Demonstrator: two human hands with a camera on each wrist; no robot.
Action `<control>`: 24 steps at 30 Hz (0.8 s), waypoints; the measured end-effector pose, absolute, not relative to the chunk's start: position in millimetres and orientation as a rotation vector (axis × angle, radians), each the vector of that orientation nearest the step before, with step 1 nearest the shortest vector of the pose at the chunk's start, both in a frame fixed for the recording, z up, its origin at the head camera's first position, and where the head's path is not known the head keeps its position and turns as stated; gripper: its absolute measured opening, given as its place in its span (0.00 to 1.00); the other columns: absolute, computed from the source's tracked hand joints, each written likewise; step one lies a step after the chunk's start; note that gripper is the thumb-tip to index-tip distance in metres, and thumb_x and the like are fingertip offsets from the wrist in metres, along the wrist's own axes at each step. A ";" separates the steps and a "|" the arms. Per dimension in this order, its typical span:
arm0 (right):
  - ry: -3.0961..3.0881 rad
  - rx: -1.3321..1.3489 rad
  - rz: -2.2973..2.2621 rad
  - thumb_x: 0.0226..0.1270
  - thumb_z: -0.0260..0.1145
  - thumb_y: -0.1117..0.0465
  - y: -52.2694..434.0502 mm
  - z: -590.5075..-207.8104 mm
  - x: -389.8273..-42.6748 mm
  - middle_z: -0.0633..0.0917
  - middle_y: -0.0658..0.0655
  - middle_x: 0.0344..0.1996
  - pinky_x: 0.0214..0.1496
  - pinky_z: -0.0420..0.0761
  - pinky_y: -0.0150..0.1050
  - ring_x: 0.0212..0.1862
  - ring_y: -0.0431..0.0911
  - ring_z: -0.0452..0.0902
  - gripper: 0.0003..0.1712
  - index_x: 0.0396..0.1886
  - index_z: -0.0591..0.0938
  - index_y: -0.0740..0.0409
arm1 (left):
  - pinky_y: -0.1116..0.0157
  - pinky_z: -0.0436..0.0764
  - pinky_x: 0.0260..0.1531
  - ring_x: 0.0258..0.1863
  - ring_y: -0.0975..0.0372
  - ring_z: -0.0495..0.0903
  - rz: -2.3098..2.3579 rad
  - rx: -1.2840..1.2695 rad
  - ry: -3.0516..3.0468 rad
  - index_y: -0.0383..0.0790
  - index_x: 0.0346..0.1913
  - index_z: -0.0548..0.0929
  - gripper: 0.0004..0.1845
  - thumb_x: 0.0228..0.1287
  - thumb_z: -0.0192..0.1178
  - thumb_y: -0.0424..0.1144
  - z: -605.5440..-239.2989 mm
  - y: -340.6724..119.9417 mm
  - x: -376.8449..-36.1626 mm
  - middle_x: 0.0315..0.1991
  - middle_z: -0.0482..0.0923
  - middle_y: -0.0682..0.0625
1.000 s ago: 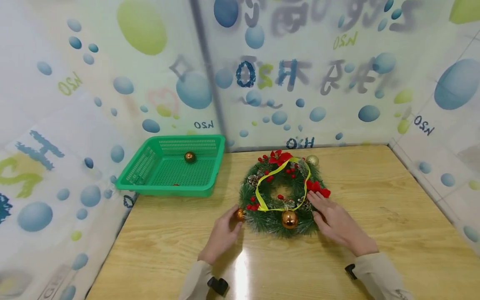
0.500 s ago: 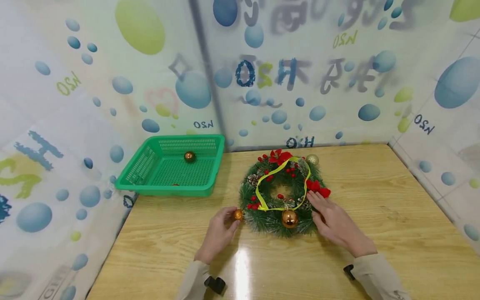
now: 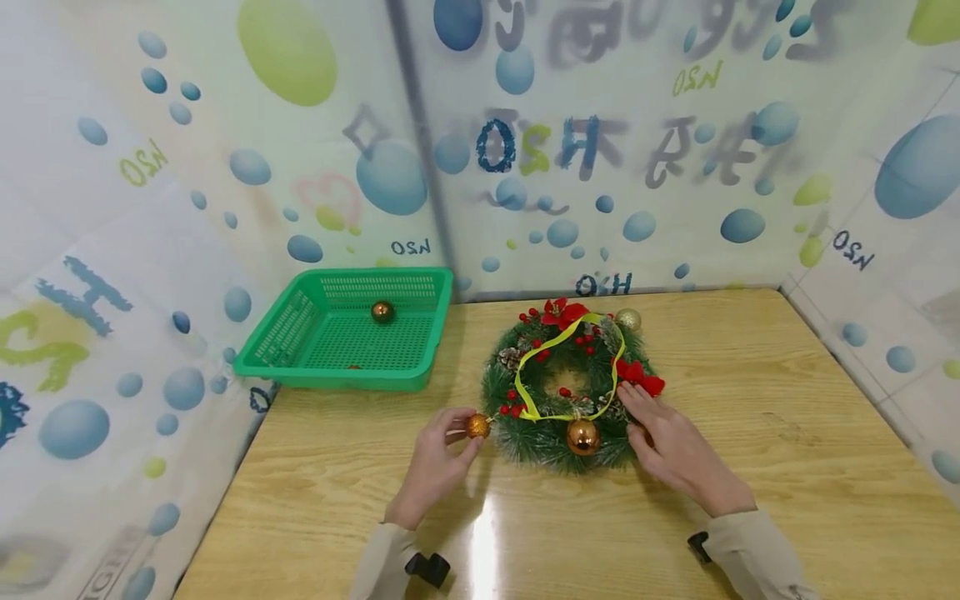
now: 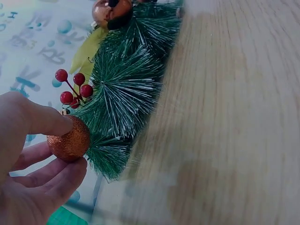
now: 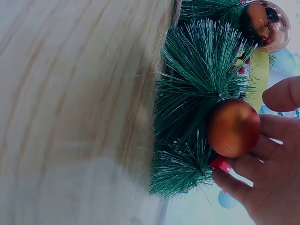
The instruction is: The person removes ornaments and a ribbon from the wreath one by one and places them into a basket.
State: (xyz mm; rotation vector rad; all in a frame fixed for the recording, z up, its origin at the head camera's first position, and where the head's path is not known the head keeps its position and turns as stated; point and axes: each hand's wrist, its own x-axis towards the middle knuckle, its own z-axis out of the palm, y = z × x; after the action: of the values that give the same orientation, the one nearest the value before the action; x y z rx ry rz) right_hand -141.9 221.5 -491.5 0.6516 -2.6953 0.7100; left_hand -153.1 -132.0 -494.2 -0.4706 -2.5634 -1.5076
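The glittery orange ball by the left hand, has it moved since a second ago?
Yes. The glittery orange ball, pinched by the left hand, has come slightly away from the wreath edge, toward the green basket side.

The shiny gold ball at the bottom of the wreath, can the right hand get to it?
Probably yes. The right hand rests on the wreath just beside the shiny gold ball, with only needles between them.

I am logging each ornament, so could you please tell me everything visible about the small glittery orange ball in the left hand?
The glittery orange ball is small, round and rough with copper-orange glitter, seemingly over plastic. The left hand pinches it between thumb and fingers at the wreath's near-left edge. It touches the frosted green needles beside a cluster of red berries. Whether it is fastened to the wreath cannot be told.
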 end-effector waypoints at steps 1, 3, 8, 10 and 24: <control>-2.691 0.653 0.709 0.70 0.57 0.68 221.3 -491.8 -141.9 0.73 0.70 0.70 0.67 0.75 0.65 0.70 0.67 0.70 0.30 0.71 0.70 0.72 | 0.56 0.88 0.53 0.50 0.46 0.85 -1.510 -0.470 -2.563 0.31 0.56 0.79 0.21 0.59 0.68 0.23 -493.7 -131.8 -152.9 0.52 0.80 0.38; -2.681 0.657 0.706 0.70 0.58 0.69 221.0 -492.1 -141.7 0.73 0.70 0.69 0.66 0.75 0.65 0.70 0.66 0.70 0.30 0.71 0.71 0.72 | 0.55 0.87 0.53 0.50 0.46 0.85 -1.500 -0.485 -2.560 0.30 0.56 0.79 0.21 0.59 0.67 0.23 -492.9 -131.6 -152.9 0.52 0.80 0.37; -2.677 0.652 0.711 0.70 0.58 0.69 221.3 -492.1 -141.1 0.73 0.70 0.70 0.67 0.75 0.65 0.70 0.66 0.70 0.30 0.71 0.70 0.71 | 0.56 0.88 0.53 0.49 0.48 0.86 -1.494 -0.511 -2.526 0.28 0.57 0.79 0.22 0.59 0.68 0.23 -487.5 -131.5 -155.6 0.52 0.82 0.38; -2.677 0.650 0.711 0.70 0.58 0.68 221.5 -491.9 -140.5 0.73 0.70 0.70 0.66 0.75 0.65 0.70 0.66 0.70 0.30 0.71 0.70 0.71 | 0.56 0.88 0.53 0.48 0.49 0.86 -1.504 -0.509 -2.518 0.30 0.56 0.79 0.21 0.59 0.69 0.25 -484.4 -131.4 -156.4 0.51 0.83 0.39; -2.663 0.650 0.715 0.69 0.60 0.68 220.6 -492.5 -140.8 0.74 0.69 0.69 0.66 0.76 0.65 0.69 0.66 0.71 0.31 0.72 0.70 0.70 | 0.56 0.88 0.53 0.49 0.49 0.85 -1.518 -0.422 -2.636 0.31 0.57 0.79 0.19 0.64 0.66 0.30 -482.9 -134.3 -155.6 0.50 0.83 0.40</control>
State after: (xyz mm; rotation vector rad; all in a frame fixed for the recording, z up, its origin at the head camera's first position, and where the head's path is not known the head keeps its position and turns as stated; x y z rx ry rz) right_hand -140.8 220.6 -492.5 0.6501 -2.6628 0.7150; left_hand -155.6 -134.3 -482.9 -0.4223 -2.6356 -1.5180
